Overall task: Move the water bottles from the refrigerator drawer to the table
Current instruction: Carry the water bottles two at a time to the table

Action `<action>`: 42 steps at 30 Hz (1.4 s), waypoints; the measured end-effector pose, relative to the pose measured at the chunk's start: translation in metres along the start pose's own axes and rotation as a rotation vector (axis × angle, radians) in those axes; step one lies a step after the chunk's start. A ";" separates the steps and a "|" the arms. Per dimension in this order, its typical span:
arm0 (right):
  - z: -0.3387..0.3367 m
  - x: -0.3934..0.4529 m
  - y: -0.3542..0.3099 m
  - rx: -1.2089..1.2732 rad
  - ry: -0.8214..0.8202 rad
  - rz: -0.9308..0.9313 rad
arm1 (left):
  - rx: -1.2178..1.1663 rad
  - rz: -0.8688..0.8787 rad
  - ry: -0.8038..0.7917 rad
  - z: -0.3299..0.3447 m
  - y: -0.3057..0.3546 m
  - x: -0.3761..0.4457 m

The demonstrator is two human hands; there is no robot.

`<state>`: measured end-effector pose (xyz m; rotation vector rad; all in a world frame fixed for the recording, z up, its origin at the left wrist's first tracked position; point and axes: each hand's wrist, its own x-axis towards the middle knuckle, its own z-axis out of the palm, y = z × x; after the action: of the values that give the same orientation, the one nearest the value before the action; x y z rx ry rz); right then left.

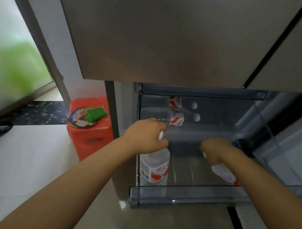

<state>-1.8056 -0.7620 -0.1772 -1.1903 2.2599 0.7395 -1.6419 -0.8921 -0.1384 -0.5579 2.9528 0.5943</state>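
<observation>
Inside the drawer (187, 198), one bottle (156, 167) is being gripped by the left hand (145, 135) near the nine o'clock wall; another bottle (223, 173) is being gripped by the right hand (215, 149) toward three o'clock, bare floor lying between.

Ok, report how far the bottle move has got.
Done: the refrigerator drawer is pulled open. In hand: left hand grips one water bottle; right hand grips another bottle. Left: two bottles lying at the back, and carrying to the table, which is out of view.

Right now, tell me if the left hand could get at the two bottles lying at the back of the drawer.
Probably not yet: the left hand already grips a bottle. The two lying bottles sit just beyond it with nothing between, so the way looks free once that hand is emptied.
</observation>
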 end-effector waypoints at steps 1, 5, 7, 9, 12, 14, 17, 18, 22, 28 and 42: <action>-0.008 -0.012 0.001 -0.021 0.044 0.023 | 0.007 0.005 -0.012 -0.001 0.000 0.000; -0.035 -0.058 0.014 0.031 0.231 0.049 | -0.014 -0.009 0.018 -0.006 0.004 -0.005; -0.037 -0.078 0.017 0.104 0.290 0.025 | -0.039 -0.020 0.058 -0.006 0.008 -0.012; -0.034 -0.094 0.011 0.129 0.334 0.004 | -0.063 -0.033 0.099 -0.005 0.015 -0.022; -0.035 -0.113 -0.004 0.162 0.456 -0.046 | -0.053 -0.045 0.209 -0.008 0.028 -0.035; -0.044 -0.128 -0.014 0.197 0.579 -0.083 | -0.037 -0.072 0.309 -0.020 0.035 -0.047; -0.063 -0.153 -0.025 0.249 0.814 -0.113 | -0.050 -0.117 0.503 -0.050 0.048 -0.073; -0.068 -0.163 -0.028 0.274 0.902 -0.117 | -0.053 -0.129 0.578 -0.060 0.054 -0.085; -0.081 -0.206 -0.043 0.404 1.223 -0.211 | -0.018 -0.200 0.846 -0.090 0.080 -0.141; -0.093 -0.267 -0.100 0.393 1.254 -0.538 | -0.024 -0.403 0.970 -0.103 0.089 -0.251; -0.013 -0.445 -0.407 0.215 0.874 -1.250 | -0.023 -1.031 0.875 -0.032 0.069 -0.646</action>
<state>-1.2371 -0.7028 0.0158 -2.6402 1.4312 -0.5910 -1.0663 -0.6287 0.0099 -2.6040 2.5959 0.2640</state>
